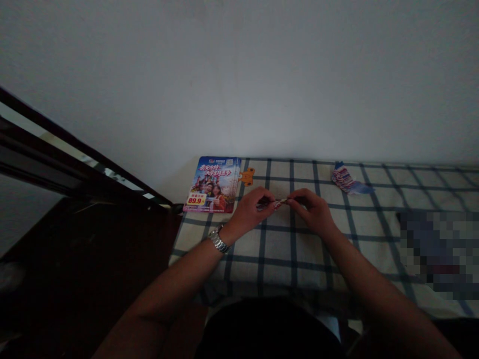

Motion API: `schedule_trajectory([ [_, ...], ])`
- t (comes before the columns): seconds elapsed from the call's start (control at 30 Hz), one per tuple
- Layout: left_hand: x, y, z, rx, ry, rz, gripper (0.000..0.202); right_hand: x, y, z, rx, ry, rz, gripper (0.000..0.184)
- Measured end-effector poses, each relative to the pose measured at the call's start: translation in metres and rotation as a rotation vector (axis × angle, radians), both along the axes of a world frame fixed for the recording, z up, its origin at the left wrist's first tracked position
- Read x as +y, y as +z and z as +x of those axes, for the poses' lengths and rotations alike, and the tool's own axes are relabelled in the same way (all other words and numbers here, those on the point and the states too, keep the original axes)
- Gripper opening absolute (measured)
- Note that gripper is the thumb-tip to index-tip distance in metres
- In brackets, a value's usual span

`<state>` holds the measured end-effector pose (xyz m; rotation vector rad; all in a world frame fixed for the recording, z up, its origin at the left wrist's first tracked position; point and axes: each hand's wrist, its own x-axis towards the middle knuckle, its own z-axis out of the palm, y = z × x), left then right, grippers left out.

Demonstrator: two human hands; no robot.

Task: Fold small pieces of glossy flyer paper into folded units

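My left hand, with a metal watch on its wrist, is closed in a pinch on one end of a small rolled or folded strip of printed paper. Its other end is pinched between the fingertips of my right hand. The strip looks pale with reddish marks; its ends are hidden by my fingers. Both hands are just above the checked cloth. Beyond my left wrist lies a stack of printed flyers, with an orange animal-shaped piece beside it.
A crumpled, colourful piece of paper lies on the checked tablecloth to the right. The white wall rises behind the table. Dark wooden furniture stands at the left. A blurred-out patch covers something at the right.
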<state>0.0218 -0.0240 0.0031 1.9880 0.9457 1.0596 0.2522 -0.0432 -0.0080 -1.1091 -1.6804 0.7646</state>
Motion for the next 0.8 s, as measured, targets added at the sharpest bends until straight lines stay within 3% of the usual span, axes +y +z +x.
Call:
schedule_trajectory([
  [0.27, 0.0008, -0.0043, 0.0018, -0.048, 0.079, -0.022, 0.008, -0.0007, 0.0008, -0.0028, 0.083, -0.043, -0.083, 0.025],
  [0.47, -0.0011, -0.0023, 0.0036, -0.065, 0.126, -0.002, 0.007, -0.0052, -0.0003, -0.0072, 0.011, 0.065, -0.176, 0.027],
  [0.8, -0.0079, -0.0007, 0.0095, -0.158, -0.061, -0.125, 0.009, -0.0046, 0.0030, -0.0104, 0.066, 0.133, -0.186, 0.022],
])
